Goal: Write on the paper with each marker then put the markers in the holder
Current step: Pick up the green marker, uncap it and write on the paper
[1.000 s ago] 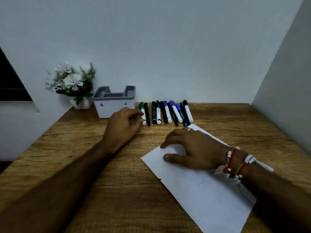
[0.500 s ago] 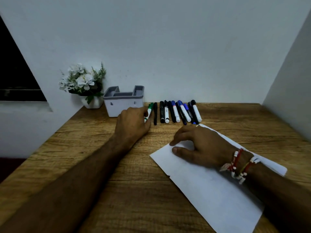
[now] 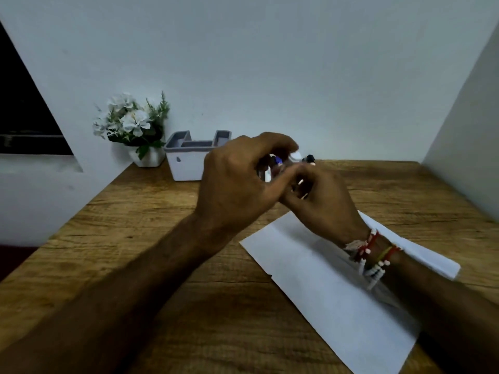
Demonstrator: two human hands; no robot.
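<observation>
- The left hand [image 3: 237, 182] and right hand [image 3: 321, 203] meet in the air, fingertips touching. They cover most of the row of markers [image 3: 309, 158] behind them. Only a black cap shows past the right knuckles, and a blue scrap shows in the gap between the hands.
- The left fingers are curled. A pale, blurred marker [image 3: 295, 157] pokes out under the left forefinger, apparently gripped there. Its cap colour cannot be made out.
- The right fingers are curled too, with white slivers between them. Whether they hold that marker cannot be told.
- The holder [image 3: 186, 168] stands just behind the left hand, its right side hidden by the knuckles.
- The paper [image 3: 324, 292] lies under the right wrist, with nothing pressing on it. The beaded bracelets [image 3: 370, 255] hang over it, and the forearm covers its near right edge.
- The flower pot [image 3: 135, 122] sits beyond the holder, to the left of both hands.
- Half a second ago the left hand lay on the table [image 3: 162, 238] at the green marker at the row's left end. The right hand pressed flat on the paper. Both have since risen and come together.
</observation>
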